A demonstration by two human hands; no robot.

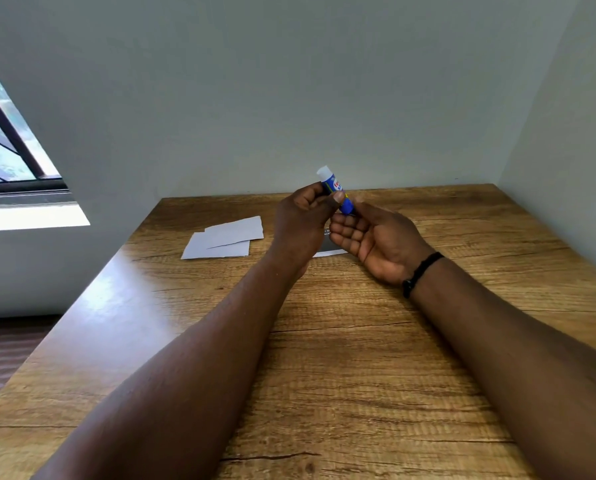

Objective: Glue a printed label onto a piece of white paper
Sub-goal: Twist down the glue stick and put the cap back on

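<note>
A blue glue stick (334,190) with a white cap is held up above the wooden table (324,341), tilted with its cap up and to the left. My left hand (303,223) grips its upper part with curled fingers and thumb. My right hand (376,237) lies palm up, its thumb and forefinger pinching the stick's lower end. Two overlapping pieces of white paper (225,239) lie on the table to the left of my hands. A printed label (329,249) lies under my hands, mostly hidden.
Grey walls close the table in at the back and right. A window (9,140) is at the far left, beyond the table's left edge. A dark band (419,271) is on my right wrist.
</note>
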